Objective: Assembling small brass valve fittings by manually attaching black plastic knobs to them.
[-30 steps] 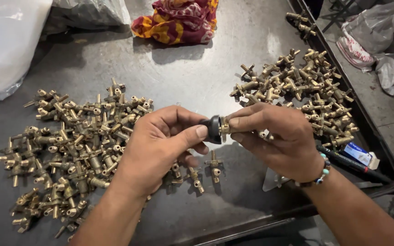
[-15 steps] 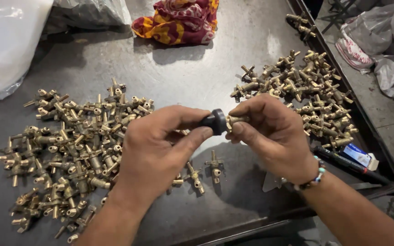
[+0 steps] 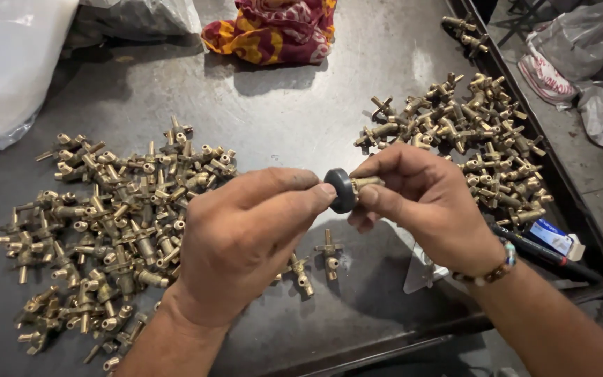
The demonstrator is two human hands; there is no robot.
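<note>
Grey metal table [image 3: 315,119] carried two brass-fitting heaps: big left pile [image 3: 106,223], smaller right pile [image 3: 469,139]. Left hand [image 3: 246,244] pinched black round knob [image 3: 340,190] above table centre; right hand [image 3: 423,202] pinched brass valve [image 3: 366,183] seated in knob.

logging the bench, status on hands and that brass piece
Left hand pinching black round knob. Right hand gripping brass fitting at knob. Brass piles either side, nothing between hands.

Valve pile [image 3: 106,223] left on table [image 3: 301,119], second pile [image 3: 469,132] right, cloth [image 3: 273,28] behind, hands between piles.
</note>
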